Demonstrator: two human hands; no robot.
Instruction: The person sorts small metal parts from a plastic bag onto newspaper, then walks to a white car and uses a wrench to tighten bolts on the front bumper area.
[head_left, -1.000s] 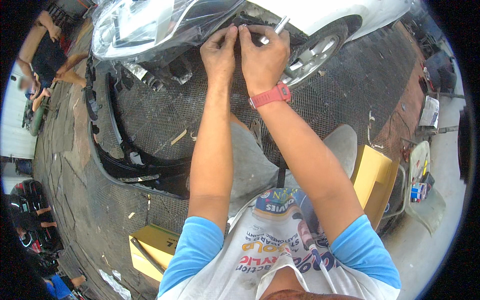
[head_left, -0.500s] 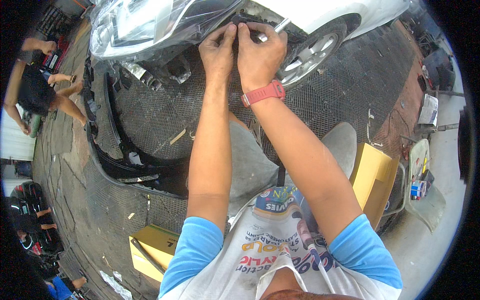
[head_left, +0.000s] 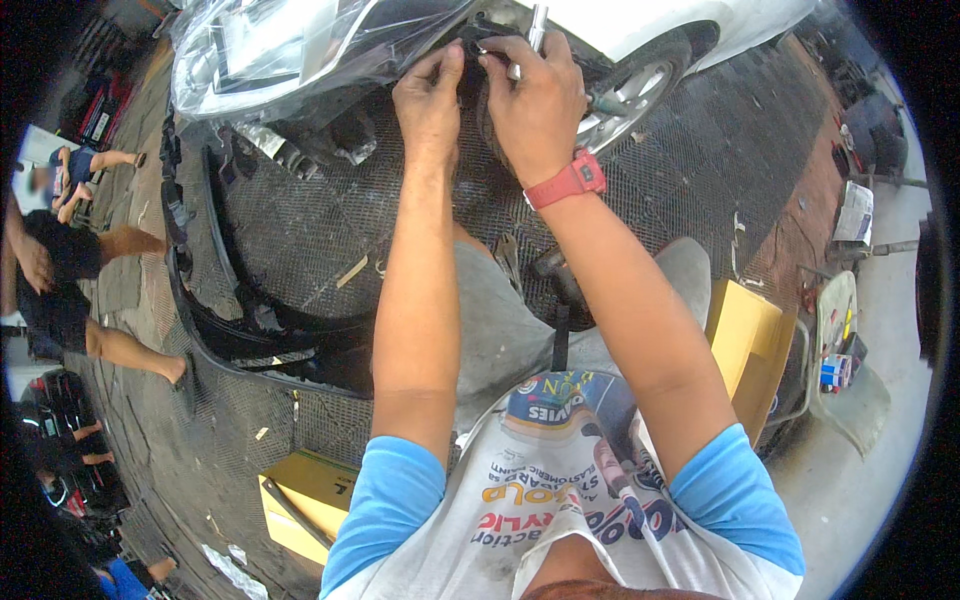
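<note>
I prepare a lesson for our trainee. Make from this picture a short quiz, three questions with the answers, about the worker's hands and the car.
1. Choose: on which wrist is the red watch? A) left B) right
2. True or false: clear film covers the headlight.
3. Fill in: the right hand holds a silver ____.

Key
1. B, right.
2. True.
3. Tool; the fingers hide part of it, so its exact kind is unclear.
</note>
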